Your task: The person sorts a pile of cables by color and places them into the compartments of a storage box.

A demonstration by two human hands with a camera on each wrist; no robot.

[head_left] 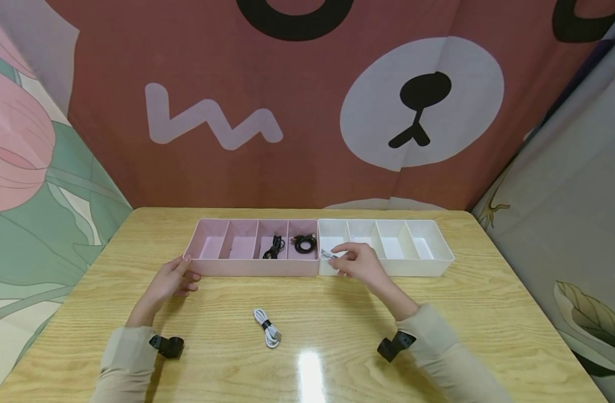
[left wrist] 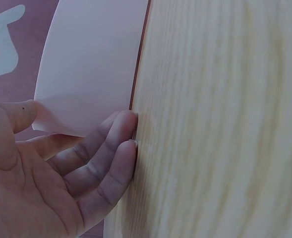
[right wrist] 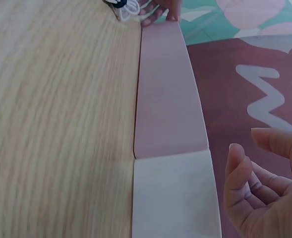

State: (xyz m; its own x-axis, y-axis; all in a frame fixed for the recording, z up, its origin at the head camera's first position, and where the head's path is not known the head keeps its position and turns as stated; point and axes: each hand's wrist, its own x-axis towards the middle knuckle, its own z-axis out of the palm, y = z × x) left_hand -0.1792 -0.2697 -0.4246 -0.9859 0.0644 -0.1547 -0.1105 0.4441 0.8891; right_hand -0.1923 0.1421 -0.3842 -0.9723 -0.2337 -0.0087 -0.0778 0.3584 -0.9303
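At the left end of the pink divided box (head_left: 252, 268), my left hand (head_left: 172, 278) grips the near corner. Its thumb lies at the rim while the other fingers bend against the end wall, as the left wrist view shows. My right hand (head_left: 358, 262) hovers over the front wall of the white divided box (head_left: 408, 268). In the right wrist view its thumb and forefinger (right wrist: 236, 156) stand apart with nothing between them. A white cable (head_left: 327, 254) lies in the leftmost white compartment, just by the right fingertips and partly hidden by them.
Another white cable (head_left: 267, 328), bundled with a black tie, lies on the wooden table (head_left: 216, 358) in front of the boxes. Black cables (head_left: 274, 247) and a coiled black cable (head_left: 305, 243) occupy the two right pink compartments. Both boxes stand end to end near the back curtain (head_left: 307, 179).
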